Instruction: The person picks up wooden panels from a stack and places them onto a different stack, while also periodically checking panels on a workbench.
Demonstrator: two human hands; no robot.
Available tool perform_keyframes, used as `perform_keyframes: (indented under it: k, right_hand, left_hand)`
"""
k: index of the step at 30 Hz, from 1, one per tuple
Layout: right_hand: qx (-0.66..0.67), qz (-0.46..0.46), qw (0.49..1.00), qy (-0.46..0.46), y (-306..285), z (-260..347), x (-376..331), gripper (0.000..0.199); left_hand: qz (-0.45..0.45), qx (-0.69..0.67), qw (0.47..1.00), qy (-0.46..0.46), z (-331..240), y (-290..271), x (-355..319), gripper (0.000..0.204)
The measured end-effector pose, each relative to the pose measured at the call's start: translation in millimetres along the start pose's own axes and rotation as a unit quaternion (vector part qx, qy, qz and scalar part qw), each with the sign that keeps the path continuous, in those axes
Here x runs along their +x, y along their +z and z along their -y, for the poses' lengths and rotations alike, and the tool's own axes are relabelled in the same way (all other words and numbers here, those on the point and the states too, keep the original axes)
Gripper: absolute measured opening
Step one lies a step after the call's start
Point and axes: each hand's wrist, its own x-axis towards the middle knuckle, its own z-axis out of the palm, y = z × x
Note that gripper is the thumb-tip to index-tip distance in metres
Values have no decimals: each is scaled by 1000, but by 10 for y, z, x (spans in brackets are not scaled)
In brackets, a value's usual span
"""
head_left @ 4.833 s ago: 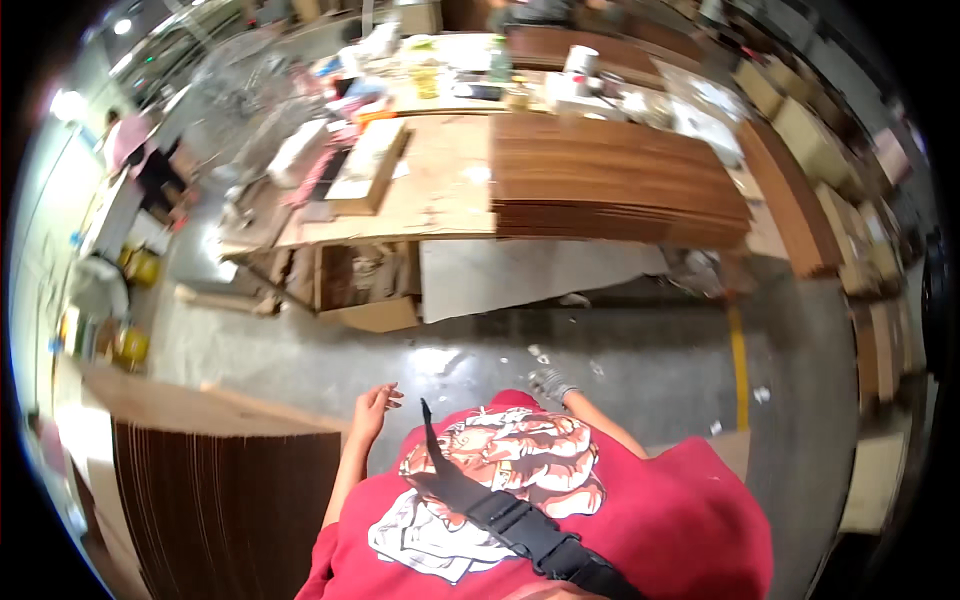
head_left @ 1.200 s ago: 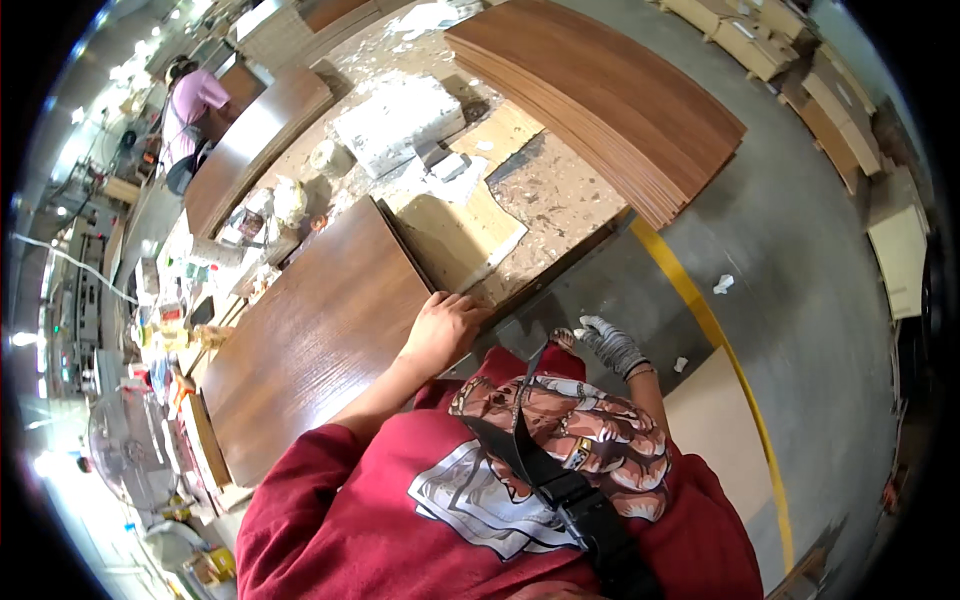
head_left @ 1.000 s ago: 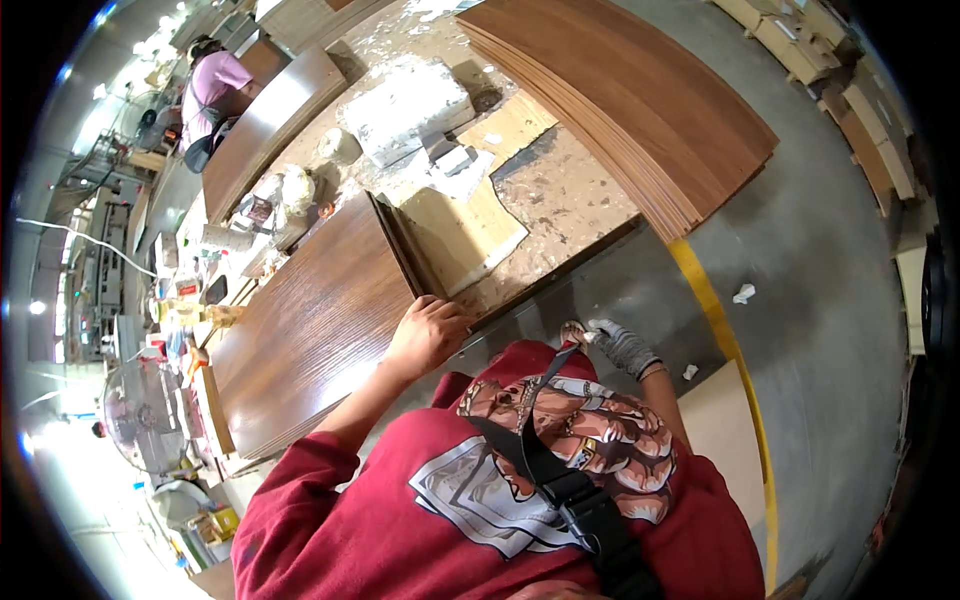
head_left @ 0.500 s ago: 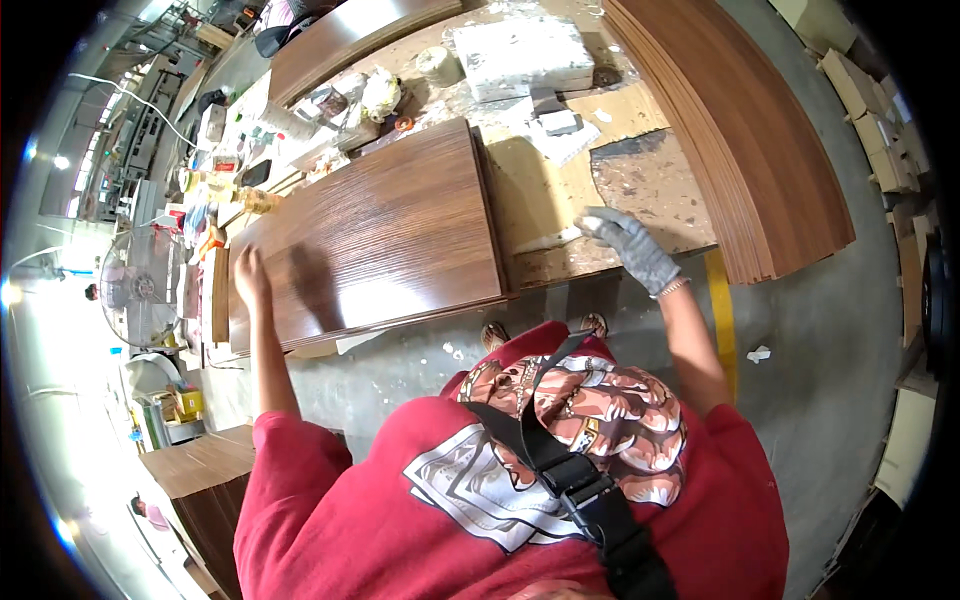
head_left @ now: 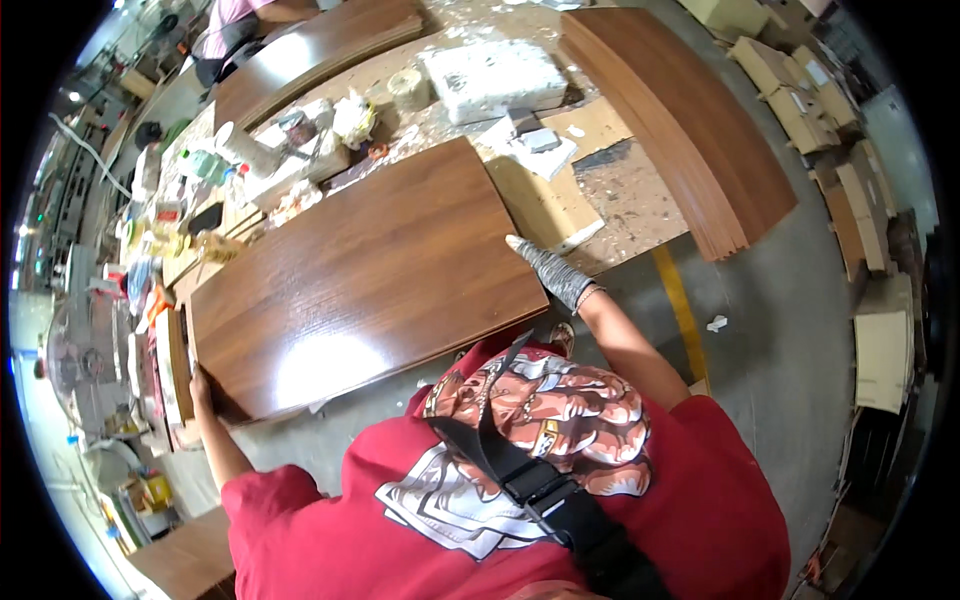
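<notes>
A glossy brown wood-grain panel (head_left: 360,270) lies before me, at the front of the workbench, with another panel edge showing beneath it along the near side. My bare left hand (head_left: 200,387) grips the panel's left end near the close corner; most of its fingers are hidden by the edge. At the right end, my right hand (head_left: 552,272) in a grey glove holds the panel's short edge, its fingertips reaching the top surface. Strong light glares off the panel's near left part.
Brown panels are stacked at the right (head_left: 690,120) and the far left (head_left: 320,50). A white spattered block (head_left: 495,80) and a tape roll (head_left: 408,90) stand behind. Bottles and containers (head_left: 205,165) crowd the left. Cardboard boxes (head_left: 775,85) line the right. Another person's pink sleeve (head_left: 232,15) shows far left.
My right hand has come left from beside the panel onto its right edge. My left hand has moved down from the top surface to the left end. The view has shifted and turned.
</notes>
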Motion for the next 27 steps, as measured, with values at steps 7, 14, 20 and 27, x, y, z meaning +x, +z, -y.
perform_keyframes:
  k: [7,14,20,27]
  right_hand:
    - [-71,0,997,-1,-76,-53,-48,57]
    - [-54,18,998,20,-200,4,30,51]
    - [-75,64,992,-79,-258,-197,62,53]
    - [88,63,992,-66,-727,-734,-96,48]
  left_hand:
    - [36,-17,989,140,-892,-96,-625,63]
    - [-51,-7,983,174,-436,57,-445,54]
    - [-54,74,993,71,-527,98,-570,51]
    - [-243,-153,922,258,-1928,171,-1565,36]
